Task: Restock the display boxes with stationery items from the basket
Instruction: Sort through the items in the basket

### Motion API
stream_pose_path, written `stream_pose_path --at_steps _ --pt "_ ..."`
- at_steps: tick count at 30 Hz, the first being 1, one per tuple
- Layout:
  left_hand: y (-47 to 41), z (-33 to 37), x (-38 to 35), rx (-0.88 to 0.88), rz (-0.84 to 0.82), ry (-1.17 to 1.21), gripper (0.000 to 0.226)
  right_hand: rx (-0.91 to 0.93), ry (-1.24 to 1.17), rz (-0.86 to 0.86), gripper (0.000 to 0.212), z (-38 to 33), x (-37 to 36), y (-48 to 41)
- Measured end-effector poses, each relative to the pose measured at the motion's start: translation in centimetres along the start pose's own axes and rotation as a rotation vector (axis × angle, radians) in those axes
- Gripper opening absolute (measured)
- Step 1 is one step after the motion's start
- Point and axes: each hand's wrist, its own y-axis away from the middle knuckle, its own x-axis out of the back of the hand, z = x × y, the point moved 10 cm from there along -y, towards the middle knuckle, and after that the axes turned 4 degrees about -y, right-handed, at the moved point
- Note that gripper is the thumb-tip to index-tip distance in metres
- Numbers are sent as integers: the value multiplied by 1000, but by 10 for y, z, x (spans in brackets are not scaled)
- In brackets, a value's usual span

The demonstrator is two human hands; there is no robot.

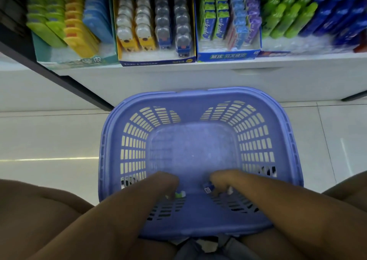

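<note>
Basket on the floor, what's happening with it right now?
A person has both hands in the near end of the purple basket on the floor. The left hand is over a small green item, the right hand over a small blue pack; blur hides the grips. Little else shows in the basket. The display boxes above look nearly full.

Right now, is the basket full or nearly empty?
Nearly empty: the basket floor is mostly bare; a few small items lie at its near end.

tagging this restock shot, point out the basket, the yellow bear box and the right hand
basket [198, 95]: head view, far rim
yellow bear box [158, 63]: head view, front lip
right hand [222, 180]: head view, knuckles
</note>
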Motion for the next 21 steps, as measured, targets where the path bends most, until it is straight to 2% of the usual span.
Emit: stream_pose_path --at_steps 2,4,8,10,12,16,19,21 --pt "11 8 8 -10 -21 46 34 97 -117 -18 24 -9 8 5" --pt "21 17 11 -67 -72 236 32 179 -305 7 34 -16 24 12" --pt "47 32 45 -242 -80 1065 14 289 -865 248 38 -12 75 28" --pt "64 28 69 -315 -45 1306 14 357 -1100 360 36 -5 103 41" --pt "77 22 89 -373 12 1440 10 462 -1201 417 34 -9 127 60" --pt "97 23 125 -456 171 1704 13 613 -1327 622 12 -17 162 107" --pt "112 23 146 -500 302 1980 20 708 -1406 867 22 -13 178 151" --pt "127 23 157 -601 352 2154 24 704 -1412 1013 21 -10 183 181"
